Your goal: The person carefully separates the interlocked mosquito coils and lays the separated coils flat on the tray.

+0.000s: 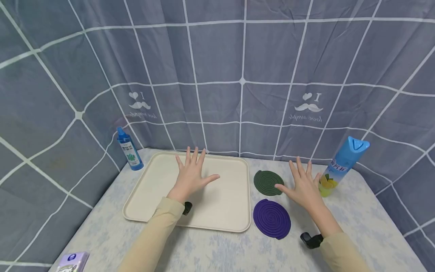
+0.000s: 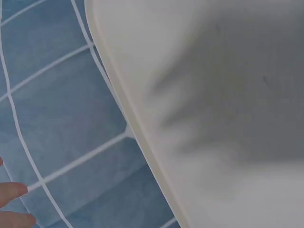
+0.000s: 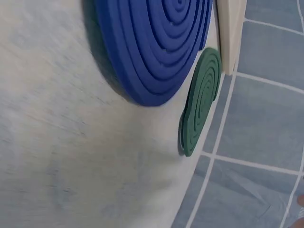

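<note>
In the head view the left hand [image 1: 189, 176] is spread with straight fingers above the cream tray [image 1: 217, 223], holding nothing; its shadow falls on the tray in the left wrist view, where fingertips [image 2: 13, 192] show at the lower left edge. The right hand [image 1: 304, 189], also spread and holding nothing, is between the green coiled mat [image 1: 268, 183] and the blue bottle [image 1: 344, 162], partly overlapping the bottle's left side; whether it touches it I cannot tell. Nearer the front lies the purple-blue coiled mat [image 1: 272, 219], beside the tray's right edge.
A small blue bottle with a white label [image 1: 130, 152] stands left of the tray. At the front left is a purple packet [image 1: 73, 262], cut off by the frame. A grey checked curtain [image 1: 217, 102] hangs behind and beside the patterned table [image 1: 217, 249].
</note>
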Available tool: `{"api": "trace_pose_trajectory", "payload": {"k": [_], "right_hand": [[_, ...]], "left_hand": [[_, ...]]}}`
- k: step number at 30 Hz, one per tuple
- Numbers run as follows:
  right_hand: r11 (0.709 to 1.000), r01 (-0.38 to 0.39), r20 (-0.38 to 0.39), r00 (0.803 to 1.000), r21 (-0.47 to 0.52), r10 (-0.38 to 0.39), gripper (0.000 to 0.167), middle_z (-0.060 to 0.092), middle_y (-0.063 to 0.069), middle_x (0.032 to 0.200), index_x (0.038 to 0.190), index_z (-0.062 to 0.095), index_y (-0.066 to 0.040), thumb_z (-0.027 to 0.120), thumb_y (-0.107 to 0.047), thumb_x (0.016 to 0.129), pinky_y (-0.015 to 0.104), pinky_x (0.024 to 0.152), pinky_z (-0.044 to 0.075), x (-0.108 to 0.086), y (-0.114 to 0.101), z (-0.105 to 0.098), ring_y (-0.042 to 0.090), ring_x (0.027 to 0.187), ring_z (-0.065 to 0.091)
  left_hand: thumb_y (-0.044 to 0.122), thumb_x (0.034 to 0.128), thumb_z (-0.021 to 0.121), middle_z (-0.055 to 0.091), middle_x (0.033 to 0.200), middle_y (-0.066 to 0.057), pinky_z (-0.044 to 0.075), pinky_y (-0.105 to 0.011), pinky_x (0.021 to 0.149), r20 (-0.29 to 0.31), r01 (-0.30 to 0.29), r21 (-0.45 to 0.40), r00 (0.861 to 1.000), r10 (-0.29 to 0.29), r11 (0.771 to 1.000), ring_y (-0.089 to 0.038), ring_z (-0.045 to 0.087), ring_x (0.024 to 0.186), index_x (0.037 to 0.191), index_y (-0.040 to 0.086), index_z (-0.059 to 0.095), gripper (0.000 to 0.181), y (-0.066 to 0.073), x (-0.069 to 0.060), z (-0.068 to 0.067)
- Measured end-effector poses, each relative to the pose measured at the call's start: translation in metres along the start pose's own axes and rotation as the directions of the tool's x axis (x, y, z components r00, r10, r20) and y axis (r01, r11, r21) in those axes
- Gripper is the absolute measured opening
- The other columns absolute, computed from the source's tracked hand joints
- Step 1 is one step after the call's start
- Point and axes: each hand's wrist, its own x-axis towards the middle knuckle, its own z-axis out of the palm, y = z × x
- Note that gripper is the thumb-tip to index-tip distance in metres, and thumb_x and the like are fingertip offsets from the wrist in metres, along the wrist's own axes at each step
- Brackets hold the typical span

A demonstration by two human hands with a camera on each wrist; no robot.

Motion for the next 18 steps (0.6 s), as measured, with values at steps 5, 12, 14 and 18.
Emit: {"api": "trace_pose_trajectory", "payload": {"k": [5,12,14,18], "right_hand": [[0.998,0.052,-0.011,0.999,0.017,-0.052,0.098,0.013,0.022,0.163,0.154,0.030,-0.004,0.073,-0.055,0.081,0.085,0.102,0.000,-0.013,-0.004,-0.002,0.058,0.144,0.000],[0.992,0.110,0.037,0.993,0.065,-0.113,0.096,0.021,0.024,0.161,0.150,0.038,-0.003,0.076,-0.053,0.078,0.084,0.103,0.003,-0.035,-0.008,0.009,0.058,0.144,0.005],[0.990,0.113,0.065,0.991,0.084,-0.118,0.096,0.021,0.022,0.161,0.151,0.037,-0.004,0.077,-0.053,0.078,0.083,0.104,0.003,-0.041,-0.009,0.012,0.058,0.145,0.006],[0.987,0.111,0.123,0.984,0.117,-0.126,0.096,0.024,0.022,0.160,0.151,0.037,-0.005,0.078,-0.052,0.077,0.083,0.104,0.004,-0.053,-0.012,0.017,0.058,0.144,0.009]], "left_hand": [[0.069,0.0810,0.063,0.025,0.161,-0.021,0.004,-0.079,0.109,-0.009,-0.067,-0.036,0.998,0.067,0.997,-0.044,0.005,0.151,0.155,0.008,0.028,0.102,0.010,-0.007,0.004],[0.070,0.0811,0.062,0.032,0.158,-0.019,0.010,-0.078,0.110,0.041,-0.192,-0.001,0.980,0.192,0.981,-0.044,0.014,0.150,0.153,0.011,0.035,0.097,0.024,-0.022,0.015],[0.070,0.0816,0.062,0.034,0.157,-0.018,0.011,-0.078,0.110,0.057,-0.232,-0.012,0.971,0.232,0.973,-0.043,0.015,0.150,0.152,0.012,0.037,0.095,0.029,-0.027,0.019],[0.068,0.0818,0.063,0.039,0.154,-0.017,0.015,-0.078,0.109,0.071,-0.310,-0.044,0.947,0.312,0.950,-0.042,0.020,0.149,0.149,0.011,0.042,0.090,0.040,-0.035,0.026]]}}
